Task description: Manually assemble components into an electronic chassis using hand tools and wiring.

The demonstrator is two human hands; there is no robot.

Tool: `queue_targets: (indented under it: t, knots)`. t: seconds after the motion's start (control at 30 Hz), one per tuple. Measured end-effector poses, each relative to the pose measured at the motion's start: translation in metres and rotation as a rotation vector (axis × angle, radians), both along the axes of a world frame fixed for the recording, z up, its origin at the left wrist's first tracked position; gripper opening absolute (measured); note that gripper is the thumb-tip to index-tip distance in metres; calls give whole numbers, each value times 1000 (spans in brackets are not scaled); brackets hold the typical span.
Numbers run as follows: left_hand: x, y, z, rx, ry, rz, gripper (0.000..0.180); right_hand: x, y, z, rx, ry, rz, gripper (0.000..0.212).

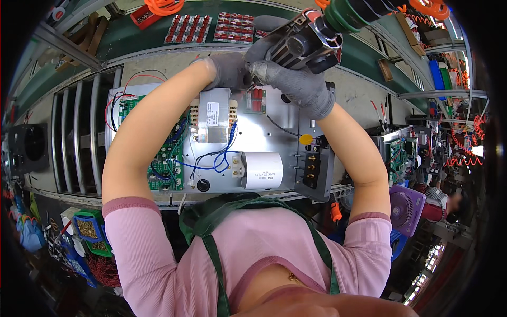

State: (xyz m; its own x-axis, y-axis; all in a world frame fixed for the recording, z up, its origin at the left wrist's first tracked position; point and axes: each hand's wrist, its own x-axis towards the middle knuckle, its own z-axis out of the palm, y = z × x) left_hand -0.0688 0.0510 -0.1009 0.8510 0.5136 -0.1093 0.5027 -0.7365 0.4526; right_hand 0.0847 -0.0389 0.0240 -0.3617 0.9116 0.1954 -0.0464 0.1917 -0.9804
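Observation:
My left hand (229,72), in a grey glove, is curled at the far edge of a metal chassis plate (264,129). My right hand (298,87), also gloved, meets it there with fingers pinched together. What the fingertips hold is hidden. Above the right hand hangs a black and silver ribbed device (298,46) with a green-ringed end. Grey glove-like shapes (268,23) lie beside it; whose they are I cannot tell. Just below my fingers sits a small board with red parts (255,100). A transformer (214,117) and a white cylindrical capacitor (262,170) are on the plate.
Green circuit boards (165,166) and loose blue wires occupy the chassis's left side. A dark panel with brass terminals (311,165) closes its right end. Metal rollers (79,132) lie left. Beyond are trays of red parts (188,28). A purple fan (405,210) stands right.

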Motion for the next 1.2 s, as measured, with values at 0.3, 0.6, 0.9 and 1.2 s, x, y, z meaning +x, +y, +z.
queue_targets:
  t: [0.3,0.6,0.9,1.2]
  knots:
    - [-34,-11,63,356,-120,252,12,11,-8,21,46,106,-45,49]
    - [-10,-47,64,-85,100,298,27,145,-190,104,172,375,-28,65]
    - [45,-53,74,134,543,246,25,199,-359,-107,-536,265,-721,46]
    - [30,-48,43,277,480,217,20,194,-394,-206,-737,337,-848,21]
